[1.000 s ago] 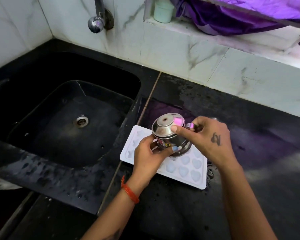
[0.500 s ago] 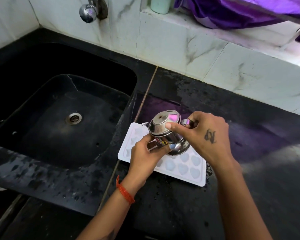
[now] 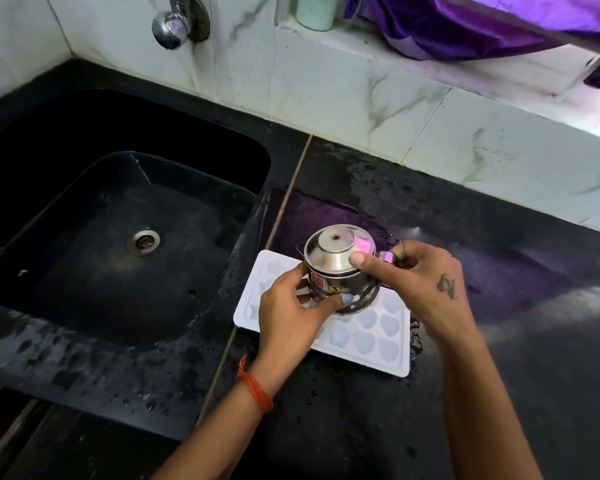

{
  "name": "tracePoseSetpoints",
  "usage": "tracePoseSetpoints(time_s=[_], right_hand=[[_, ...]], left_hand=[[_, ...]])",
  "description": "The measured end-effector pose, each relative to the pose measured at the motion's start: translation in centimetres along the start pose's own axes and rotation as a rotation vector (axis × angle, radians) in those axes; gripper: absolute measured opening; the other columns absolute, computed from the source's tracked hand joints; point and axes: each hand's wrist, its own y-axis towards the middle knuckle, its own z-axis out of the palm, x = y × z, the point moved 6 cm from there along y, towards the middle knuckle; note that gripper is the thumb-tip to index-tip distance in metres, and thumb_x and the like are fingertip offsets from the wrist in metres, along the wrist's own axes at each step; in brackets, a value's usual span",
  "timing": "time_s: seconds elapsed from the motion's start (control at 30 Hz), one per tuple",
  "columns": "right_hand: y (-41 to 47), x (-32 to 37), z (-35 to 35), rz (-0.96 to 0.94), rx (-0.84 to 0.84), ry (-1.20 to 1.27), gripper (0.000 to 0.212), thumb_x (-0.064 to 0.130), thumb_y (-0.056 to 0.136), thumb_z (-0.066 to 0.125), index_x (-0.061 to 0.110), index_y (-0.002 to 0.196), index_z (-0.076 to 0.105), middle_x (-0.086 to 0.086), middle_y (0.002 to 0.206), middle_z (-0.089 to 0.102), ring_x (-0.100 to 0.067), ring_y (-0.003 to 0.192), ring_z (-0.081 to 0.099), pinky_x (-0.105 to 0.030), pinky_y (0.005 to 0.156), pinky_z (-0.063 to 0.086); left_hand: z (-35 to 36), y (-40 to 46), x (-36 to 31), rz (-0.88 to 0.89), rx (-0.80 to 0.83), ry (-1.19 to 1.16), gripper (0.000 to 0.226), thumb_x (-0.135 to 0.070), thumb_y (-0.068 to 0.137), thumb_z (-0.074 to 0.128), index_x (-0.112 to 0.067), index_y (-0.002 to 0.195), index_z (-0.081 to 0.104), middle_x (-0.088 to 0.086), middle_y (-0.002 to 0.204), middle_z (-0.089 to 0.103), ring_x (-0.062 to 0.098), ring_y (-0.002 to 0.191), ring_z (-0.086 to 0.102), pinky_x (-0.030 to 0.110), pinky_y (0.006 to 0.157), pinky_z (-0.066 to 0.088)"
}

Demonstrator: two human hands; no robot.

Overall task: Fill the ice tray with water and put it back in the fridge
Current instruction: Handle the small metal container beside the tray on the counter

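Both hands on the steel pot: the left hand cups its base to steady the tilt, the right hand grips the handle, forefinger pinning the lid. Directly beneath both, the ice tray lies flat on the surface, ready for water.

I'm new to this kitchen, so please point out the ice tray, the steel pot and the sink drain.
ice tray (image 3: 378, 344), head view, on a heart-shaped cell near its right end.
steel pot (image 3: 335, 245), head view, on its lid.
sink drain (image 3: 143, 241), head view, on the metal ring.
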Motion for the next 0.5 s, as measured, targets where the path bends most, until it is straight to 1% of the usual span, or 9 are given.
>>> tracePoseSetpoints(time_s=[0.07, 0.2, 0.27, 0.33, 0.4, 0.5], right_hand=[[-0.1, -0.2, -0.3, 0.011, -0.009, -0.002, 0.054, 0.059, 0.060, 0.078, 0.008, 0.059, 0.061, -0.009, 0.060, 0.066, -0.016, 0.057, 0.056, -0.034, 0.059, 0.046], [-0.5, 0.3, -1.3, -0.019, -0.044, -0.101, 0.049, 0.058, 0.062, 0.077, 0.013, 0.056, 0.059, -0.001, 0.054, 0.062, -0.012, 0.052, 0.052, -0.028, 0.055, 0.041], [-0.7, 0.8, -1.6, -0.039, -0.057, -0.160, 0.049, 0.060, 0.062, 0.075, 0.015, 0.056, 0.057, 0.000, 0.052, 0.061, -0.015, 0.053, 0.055, -0.028, 0.055, 0.042], [-0.9, 1.2, -1.9, -0.056, -0.070, -0.218, 0.050, 0.061, 0.063, 0.074, 0.015, 0.056, 0.057, 0.000, 0.052, 0.061, -0.016, 0.055, 0.057, -0.028, 0.054, 0.041], [-1.2, 1.6, -2.0, -0.065, -0.076, -0.254, 0.050, 0.061, 0.063, 0.073, 0.015, 0.056, 0.057, 0.003, 0.051, 0.057, -0.012, 0.053, 0.053, -0.026, 0.050, 0.037], [-1.4, 1.9, -2.2, -0.062, -0.085, -0.305, 0.050, 0.063, 0.063, 0.071, 0.017, 0.055, 0.053, 0.006, 0.049, 0.052, -0.006, 0.051, 0.047, -0.023, 0.048, 0.030]], left_hand=[[0.3, -0.1, -0.3, -0.005, 0.024, -0.009, 0.050, -0.025, 0.061, 0.087, -0.028, 0.106, 0.066, -0.008, 0.098, 0.072, -0.001, 0.088, 0.066, 0.013, 0.075, 0.052], [1.1, -0.3, -0.5, -0.040, 0.089, -0.047, 0.043, -0.025, 0.059, 0.088, -0.036, 0.094, 0.065, -0.010, 0.092, 0.073, -0.003, 0.085, 0.066, 0.014, 0.076, 0.052], [1.6, -0.4, -0.4, -0.057, 0.112, -0.062, 0.042, -0.025, 0.059, 0.088, -0.033, 0.095, 0.066, -0.011, 0.089, 0.074, -0.004, 0.084, 0.067, 0.013, 0.075, 0.051], [1.9, -0.4, -0.1, -0.075, 0.128, -0.071, 0.043, -0.024, 0.060, 0.088, -0.026, 0.098, 0.068, -0.009, 0.089, 0.074, -0.004, 0.084, 0.067, 0.015, 0.077, 0.052], [2.1, -0.4, 0.2, -0.082, 0.144, -0.069, 0.045, -0.024, 0.060, 0.088, -0.020, 0.102, 0.070, -0.007, 0.090, 0.075, -0.001, 0.086, 0.068, 0.021, 0.082, 0.054], [2.5, -0.3, 0.5, -0.092, 0.172, -0.071, 0.048, -0.025, 0.061, 0.088, -0.018, 0.105, 0.070, -0.006, 0.093, 0.075, 0.001, 0.089, 0.069, 0.025, 0.086, 0.054]])
